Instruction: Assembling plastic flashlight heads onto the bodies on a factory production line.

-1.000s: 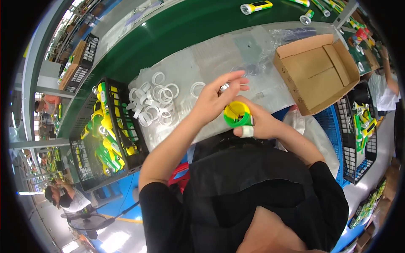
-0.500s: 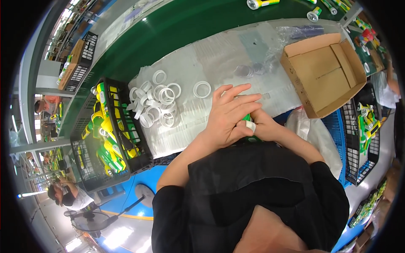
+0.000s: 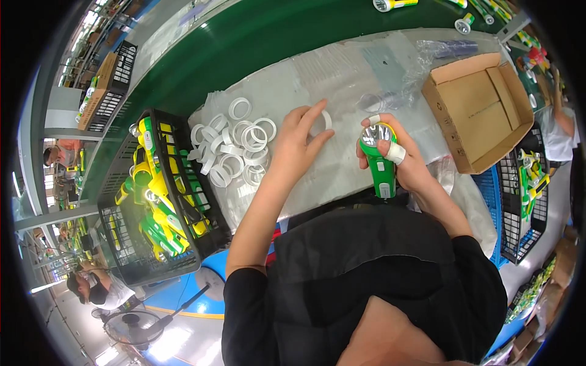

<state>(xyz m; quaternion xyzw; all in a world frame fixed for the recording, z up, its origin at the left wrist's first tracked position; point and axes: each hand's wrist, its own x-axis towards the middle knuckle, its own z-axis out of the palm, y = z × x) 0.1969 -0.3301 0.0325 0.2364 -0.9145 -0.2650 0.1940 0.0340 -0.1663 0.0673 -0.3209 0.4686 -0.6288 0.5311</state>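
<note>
My right hand is wrapped round a green flashlight with a yellow rim. The flashlight's round silver reflector points up and away from me, and white tape wraps my thumb and one finger. Out over the table, my left hand has its fingers and thumb spread around a single white ring. Part of that ring is hidden behind the fingers, and it appears to lie on the table. A loose pile of white rings lies to the left of that hand.
A black crate of green and yellow flashlights stands at the left. Clear discs lie beyond my right hand. An open cardboard box sits on the right, above another black crate. More flashlights rest on the far green surface.
My hands have come apart. The left has moved forward and opened over the single ring; the right keeps the flashlight, whose reflector is now uncovered. The view has shifted slightly.
</note>
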